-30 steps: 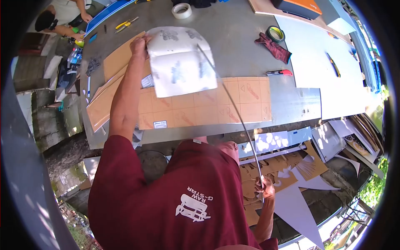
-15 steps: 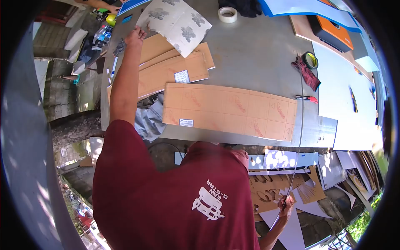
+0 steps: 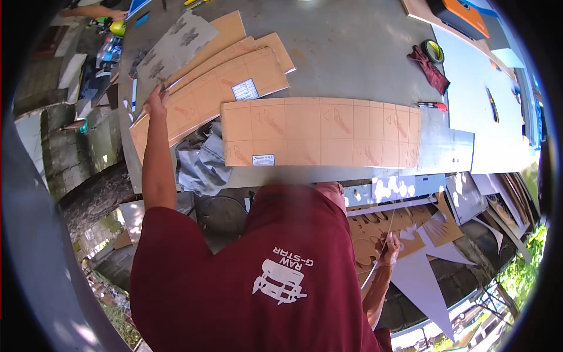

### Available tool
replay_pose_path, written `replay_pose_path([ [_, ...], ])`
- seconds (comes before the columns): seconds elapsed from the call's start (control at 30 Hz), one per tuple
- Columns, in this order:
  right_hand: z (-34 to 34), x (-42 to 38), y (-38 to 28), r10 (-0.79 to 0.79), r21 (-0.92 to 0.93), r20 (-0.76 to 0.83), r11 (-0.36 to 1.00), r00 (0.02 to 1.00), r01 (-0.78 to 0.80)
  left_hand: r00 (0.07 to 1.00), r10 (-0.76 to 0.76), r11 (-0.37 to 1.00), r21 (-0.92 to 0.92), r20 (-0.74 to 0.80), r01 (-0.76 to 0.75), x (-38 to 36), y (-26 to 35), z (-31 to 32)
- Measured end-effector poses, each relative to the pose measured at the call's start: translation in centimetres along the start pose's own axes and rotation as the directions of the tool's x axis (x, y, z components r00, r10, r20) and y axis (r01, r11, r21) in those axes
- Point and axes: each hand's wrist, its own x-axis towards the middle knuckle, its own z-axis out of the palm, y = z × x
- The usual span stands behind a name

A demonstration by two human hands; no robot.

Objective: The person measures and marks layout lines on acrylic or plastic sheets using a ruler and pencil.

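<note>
At the upper left my left hand (image 3: 156, 101) is closed at the lower edge of the grey patterned sheet (image 3: 176, 47), beside the stacked brown boards (image 3: 205, 88); its finger contact is partly hidden. My right hand (image 3: 390, 249), low on the right, is wrapped round a long thin rod (image 3: 369, 278) that slants past the table's front edge. One wide brown board (image 3: 322, 132) with a printed grid and a small white label lies near that edge. A crumpled grey cloth (image 3: 202, 161) sits to its left.
A red cutter (image 3: 433, 106), dark red glove (image 3: 429, 70) and green-yellow tape roll (image 3: 433, 51) lie on the right. An orange box (image 3: 460, 17) stands at the back right. White offcuts (image 3: 419, 281) lie below the table. Another person's arm (image 3: 99, 13) reaches in at top left.
My left hand has drawn the patterned sheet left and down over the brown boards. My right hand has moved slightly up and left with the rod. The camera view has shifted.
</note>
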Motion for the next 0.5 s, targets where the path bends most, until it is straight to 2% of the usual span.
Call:
replay_pose_path([
  [0.07, 1.3, -0.6, 1.7, -0.003, 0.036, -0.026, 0.999, 1.0, 0.004, 0.922, 0.181, 0.957, 0.278, -0.342, -0.085, -6.7, 0.9, 2.3],
  [0.1, 2.5, -0.8, 1.7, 0.061, 0.054, 0.011, 0.997, 0.998, -0.062, 0.883, 0.351, 0.765, 0.64, -0.311, -0.079, -7.5, 0.5, 1.7],
  [0.13, 3.7, -1.0, 1.6, 0.123, 0.071, 0.05, 0.989, 0.991, -0.126, 0.842, 0.499, 0.446, 0.894, -0.205, -0.047, -8.8, 0.6, 1.6],
  [0.2, 4.3, -0.9, 2.7, 0.195, 0.251, 0.279, 0.93, 0.94, -0.268, 0.934, 0.356, 0.731, 0.628, -0.019, -0.266, -14.3, 0.5, 3.5],
  [0.23, 4.3, -0.7, 3.5, 0.259, 0.316, 0.321, 0.878, 0.911, -0.36, 0.948, 0.304, 0.841, 0.44, 0.093, -0.313, -17.2, 0.5, 5.1],
  [0.27, 5.4, -1.1, 2.9, 0.283, 0.311, 0.366, 0.861, 0.887, -0.403, 0.913, 0.343, 0.826, 0.391, 0.223, -0.406, -18.5, -0.9, 6.2],
  [0.33, 6.5, -1.0, 2.8, 0.262, 0.268, 0.409, 0.881, 0.874, -0.39, 0.783, 0.419, 0.781, 0.257, 0.459, -0.569, -20.4, -4.0, 7.5],
  [0.4, 7.2, -0.5, 2.5, 0.331, 0.291, 0.398, 0.839, 0.855, -0.46, 0.832, 0.187, 0.825, 0.376, 0.523, -0.422, -22.9, -4.9, 8.9],
  [0.43, 7.3, -0.2, 2.5, 0.354, 0.264, 0.419, 0.834, 0.836, -0.485, 0.803, 0.207, 0.77, 0.412, 0.559, -0.486, -25.1, -5.0, 9.7],
  [0.5, 7.7, 0.3, 2.9, 0.364, 0.193, 0.355, 0.873, 0.861, -0.449, 0.754, 0.19, 0.797, 0.351, 0.628, -0.492, -27.0, -5.4, 9.9],
])
